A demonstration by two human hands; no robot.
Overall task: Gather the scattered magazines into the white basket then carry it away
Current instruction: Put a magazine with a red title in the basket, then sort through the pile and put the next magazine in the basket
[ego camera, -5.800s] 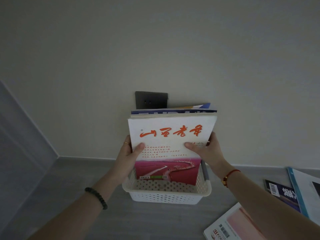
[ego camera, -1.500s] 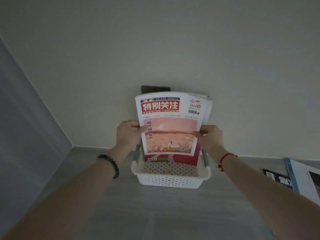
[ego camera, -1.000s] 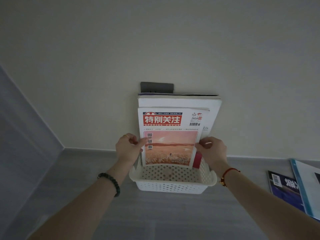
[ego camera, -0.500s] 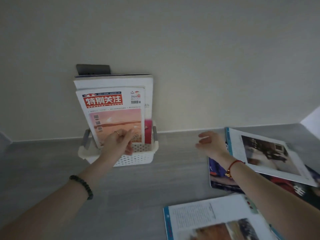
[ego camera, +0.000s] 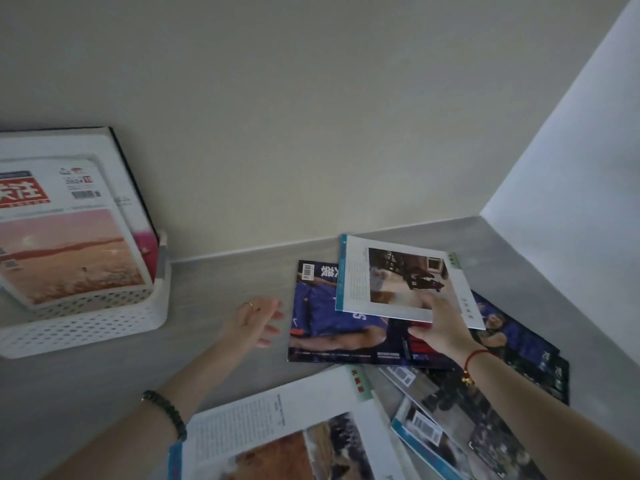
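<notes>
The white basket [ego camera: 104,323] stands on the floor at the left against the wall, with several magazines upright in it; the front one [ego camera: 65,251] has a red title and an orange sunset picture. My right hand [ego camera: 440,327] grips the lower edge of a white magazine with a dark photo [ego camera: 391,278], lifted slightly off a blue sports magazine [ego camera: 332,323]. Beside the blue magazine's left edge, my left hand [ego camera: 256,320] hovers with fingers spread, holding nothing.
More magazines lie scattered on the grey floor: an open one [ego camera: 277,431] at the bottom middle, several overlapping ones [ego camera: 485,427] at the bottom right and a dark one [ego camera: 519,341] at the right. A wall corner rises at the right.
The view has swung right, away from the basket. My right hand has taken hold of the white magazine; my left hand has left the basket and moved toward the blue magazine.
</notes>
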